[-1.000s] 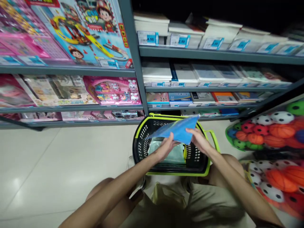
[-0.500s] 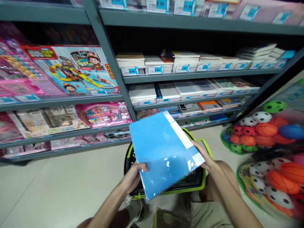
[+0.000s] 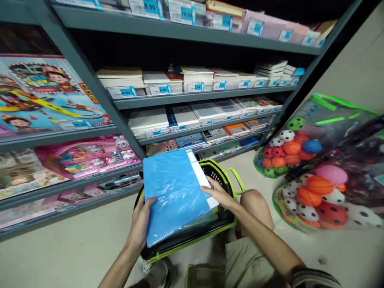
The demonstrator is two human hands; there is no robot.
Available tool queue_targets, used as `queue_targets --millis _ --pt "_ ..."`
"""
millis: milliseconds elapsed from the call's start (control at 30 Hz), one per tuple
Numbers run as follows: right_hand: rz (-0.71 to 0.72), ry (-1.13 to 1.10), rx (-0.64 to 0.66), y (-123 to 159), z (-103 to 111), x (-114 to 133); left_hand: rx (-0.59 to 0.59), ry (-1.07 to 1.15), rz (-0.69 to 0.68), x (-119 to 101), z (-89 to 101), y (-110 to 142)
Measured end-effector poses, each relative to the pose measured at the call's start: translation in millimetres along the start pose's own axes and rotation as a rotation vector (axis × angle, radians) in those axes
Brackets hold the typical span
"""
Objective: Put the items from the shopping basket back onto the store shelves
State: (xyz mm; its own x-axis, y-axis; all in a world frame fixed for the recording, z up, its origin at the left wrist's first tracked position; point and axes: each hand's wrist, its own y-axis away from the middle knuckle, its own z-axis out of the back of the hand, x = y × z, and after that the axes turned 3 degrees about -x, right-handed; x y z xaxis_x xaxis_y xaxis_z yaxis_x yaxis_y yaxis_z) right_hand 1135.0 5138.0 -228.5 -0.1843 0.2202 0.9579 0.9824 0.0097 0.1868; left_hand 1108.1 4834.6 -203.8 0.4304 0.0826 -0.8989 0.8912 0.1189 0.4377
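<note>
A flat blue folder-like pack in clear plastic wrap [image 3: 174,188], with a white strip down its right side, is between my two hands. My left hand [image 3: 140,222] grips its left edge with the thumb on top. Fingers of my right hand [image 3: 220,194] close on its right edge near the white strip. Under the pack stands a black shopping basket with a lime-green rim [image 3: 192,240]. Something greenish [image 3: 199,222] shows below the pack's lower edge, inside the basket. Most of the basket's inside is hidden by the pack.
Grey shelves [image 3: 192,98] with stacked notebooks [image 3: 199,78] and price tags run along the front. Boxed toys [image 3: 45,94] fill the left shelves. Clear bags of toy balls [image 3: 318,200] stand on the floor at right. My knee [image 3: 256,206] is beside the basket.
The blue pack has come down closer over the basket and lies less tilted. My right hand has shifted its hold along the right edge. The view has swung to the right.
</note>
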Motion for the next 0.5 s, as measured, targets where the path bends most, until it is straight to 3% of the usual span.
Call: queue_targets --millis 333,500 --pt "0.029 -0.13 -0.051 -1.1 5.6 3.8 0.038 0.022 0.046 0.5 -13.2 -2.6" --pt "0.045 -0.213 -0.214 -1.6 2.8 12.9 0.125 0.224 0.109 -5.0 -21.7 -2.2"
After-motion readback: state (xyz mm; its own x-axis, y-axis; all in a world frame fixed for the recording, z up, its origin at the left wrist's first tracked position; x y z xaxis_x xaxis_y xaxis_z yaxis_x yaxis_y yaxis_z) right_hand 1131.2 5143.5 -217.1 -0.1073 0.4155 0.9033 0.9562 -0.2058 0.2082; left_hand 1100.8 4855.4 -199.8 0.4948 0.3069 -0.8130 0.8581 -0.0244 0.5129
